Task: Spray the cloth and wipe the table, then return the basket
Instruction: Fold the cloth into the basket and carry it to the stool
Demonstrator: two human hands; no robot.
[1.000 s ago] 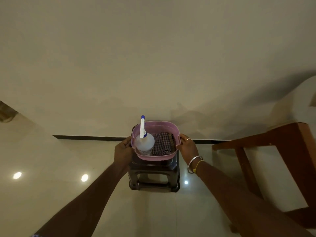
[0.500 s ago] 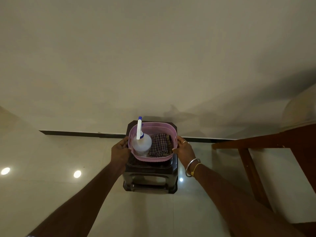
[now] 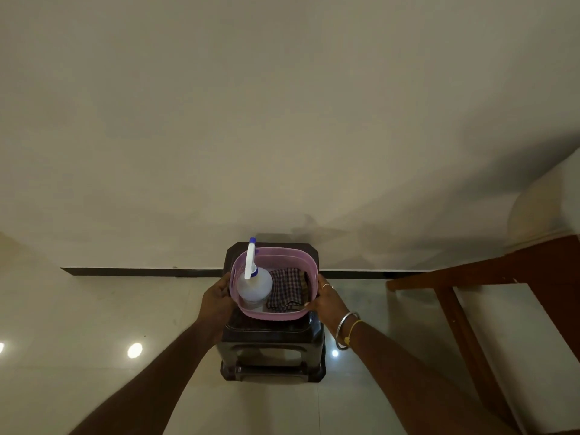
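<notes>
A pink plastic basket point(image 3: 284, 258) sits over a dark plastic stool point(image 3: 272, 350) by the wall. Inside it stand a clear spray bottle point(image 3: 255, 288) with a white and blue nozzle on the left and a folded checked cloth point(image 3: 286, 290) on the right. My left hand point(image 3: 216, 301) grips the basket's left side. My right hand point(image 3: 326, 298) grips its right side; it wears a ring and bangles. Whether the basket rests on the stool or hangs just above it, I cannot tell.
A brown wooden table point(image 3: 489, 277) stands at the right, its legs reaching down to the glossy tiled floor point(image 3: 94, 324). A plain wall point(image 3: 282, 120) with a dark skirting strip point(image 3: 141, 272) rises behind the stool.
The basket, held by both hands, has drawn slightly toward me over the stool, and more of the stool's far edge shows behind it. My view has shifted a little.
</notes>
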